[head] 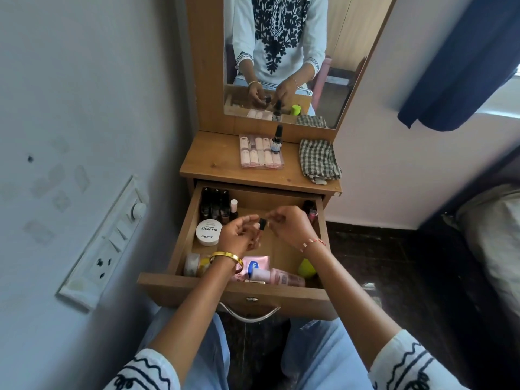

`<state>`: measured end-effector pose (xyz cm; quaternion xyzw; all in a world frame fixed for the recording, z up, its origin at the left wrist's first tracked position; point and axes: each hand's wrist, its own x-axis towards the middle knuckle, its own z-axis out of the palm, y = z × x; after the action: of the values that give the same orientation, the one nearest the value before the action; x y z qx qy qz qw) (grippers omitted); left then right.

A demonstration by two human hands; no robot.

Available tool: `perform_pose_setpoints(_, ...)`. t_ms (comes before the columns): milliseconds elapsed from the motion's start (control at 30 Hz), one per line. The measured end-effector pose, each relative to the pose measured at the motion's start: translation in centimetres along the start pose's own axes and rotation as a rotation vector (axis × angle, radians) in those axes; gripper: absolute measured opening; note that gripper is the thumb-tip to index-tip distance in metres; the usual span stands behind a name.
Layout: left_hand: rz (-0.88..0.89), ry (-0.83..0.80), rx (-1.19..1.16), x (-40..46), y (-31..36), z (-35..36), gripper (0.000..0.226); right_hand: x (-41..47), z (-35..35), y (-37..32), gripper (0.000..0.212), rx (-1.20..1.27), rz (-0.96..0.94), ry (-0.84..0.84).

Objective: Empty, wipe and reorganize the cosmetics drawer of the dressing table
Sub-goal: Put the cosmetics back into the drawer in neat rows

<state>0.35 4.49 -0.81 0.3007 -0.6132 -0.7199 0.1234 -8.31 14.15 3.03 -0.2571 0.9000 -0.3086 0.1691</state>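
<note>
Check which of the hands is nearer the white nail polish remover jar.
Left. The left hand is just right of the white jar; the right hand is farther right, across the drawer.

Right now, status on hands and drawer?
Left hand and right hand both pinching small black bottle over open drawer. Drawer holds cosmetics. Checked cloth unused on top.

White switchboard [107, 243] with a round dial mounted on the left wall. Dark blue curtain [461, 66] hangs upper right. Bed edge [495, 237] at far right.
</note>
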Motion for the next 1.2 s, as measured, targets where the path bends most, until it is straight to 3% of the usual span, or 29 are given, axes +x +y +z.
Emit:
perform_pose_setpoints(300, -0.032, -0.007, -0.055, 0.1, -0.1, 0.0, 0.027, -0.8, 0.8, -0.7, 0.024, 0.007, -0.015, -0.073)
perform_pose_setpoints(467, -0.059, 0.043, -0.066, 0.2, -0.3, 0.1, 0.028, -1.2, 1.4, -0.8, 0.022, 0.138, 0.070, 0.015)
perform_pose_setpoints(667, -0.117, 0.129, -0.228, 0.9, -0.2, -0.2, 0.018, -2.1, 2.2, -1.4, 0.011, 0.306, 0.129, 0.030)
perform_pose_setpoints(967, -0.209, 0.105, -0.464, 0.7, 0.1, -0.3, 0.014, -2.2, 3.1, -1.2, 0.013, 0.204, 0.026, 0.129)
perform_pose_setpoints(1067, -0.217, 0.034, -0.431, 0.7, 0.0, -0.3, 0.015, -1.8, 2.1, -0.4, 0.016, 0.238, 0.039, 0.174)
perform_pose_setpoints(1200, -0.242, -0.023, -0.186, 0.4, 0.1, 0.3, 0.016, -0.3, -0.2, 0.9, 0.014, 0.298, 0.066, 0.243)
